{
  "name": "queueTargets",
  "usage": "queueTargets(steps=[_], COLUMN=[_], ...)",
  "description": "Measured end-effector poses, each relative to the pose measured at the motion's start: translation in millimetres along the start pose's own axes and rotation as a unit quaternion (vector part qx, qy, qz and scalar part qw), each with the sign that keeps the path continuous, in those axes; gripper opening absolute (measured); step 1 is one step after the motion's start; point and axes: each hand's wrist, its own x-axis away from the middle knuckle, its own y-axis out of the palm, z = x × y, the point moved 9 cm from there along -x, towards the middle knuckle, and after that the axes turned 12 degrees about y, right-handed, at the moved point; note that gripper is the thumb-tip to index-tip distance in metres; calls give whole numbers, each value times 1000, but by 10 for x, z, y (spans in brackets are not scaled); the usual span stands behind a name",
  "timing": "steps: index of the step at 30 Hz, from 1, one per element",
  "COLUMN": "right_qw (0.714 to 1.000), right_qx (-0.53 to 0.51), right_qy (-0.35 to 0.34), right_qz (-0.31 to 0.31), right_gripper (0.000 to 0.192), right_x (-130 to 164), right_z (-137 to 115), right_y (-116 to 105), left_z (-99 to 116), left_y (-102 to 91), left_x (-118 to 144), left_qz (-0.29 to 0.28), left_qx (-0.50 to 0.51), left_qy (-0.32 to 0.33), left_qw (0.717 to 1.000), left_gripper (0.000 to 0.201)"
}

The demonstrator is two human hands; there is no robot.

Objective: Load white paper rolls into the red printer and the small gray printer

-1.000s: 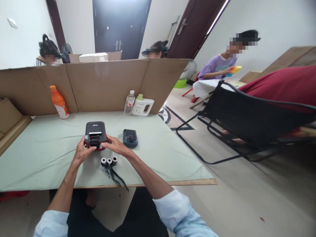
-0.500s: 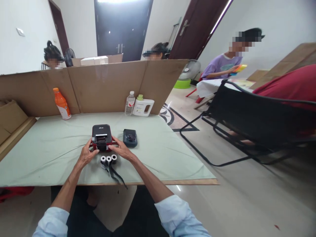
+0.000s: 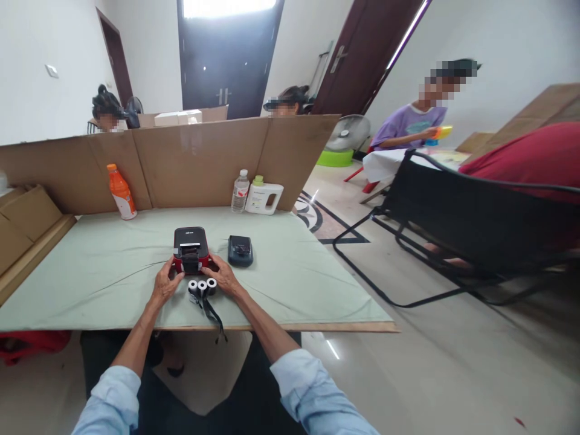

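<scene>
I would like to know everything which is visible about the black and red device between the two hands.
The black and red device is boxy with rounded corners and looks like plastic. Its dark top bears small pale lettering near the far edge and a pale strip across the middle; a dark part sits at the near end, and the sides are red. It seems to rest flat on the pale green tabletop, just beyond three rolls. The left hand and right hand hold its near corners.

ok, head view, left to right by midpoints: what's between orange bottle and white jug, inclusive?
Orange bottle, left hand, red-and-black device, right hand, small dark device, white jug. Omitted for overlap: three rolls, clear bottle.
</scene>
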Motion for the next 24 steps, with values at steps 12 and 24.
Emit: queueTargets(steps=[12, 24], right_qw=[997, 996], right_qx=[-67, -67], right_qy=[30, 36], right_qz=[-29, -40], right_gripper=[69, 67], right_x=[-62, -75], right_z=[51, -8], right_y=[44, 55], left_z=[46, 50], left_y=[-28, -60], left_x=[-56, -91], left_qz=[8, 14], left_qx=[22, 88], left_qy=[-7, -24], left_qw=[1000, 996], left_gripper=[74, 70])
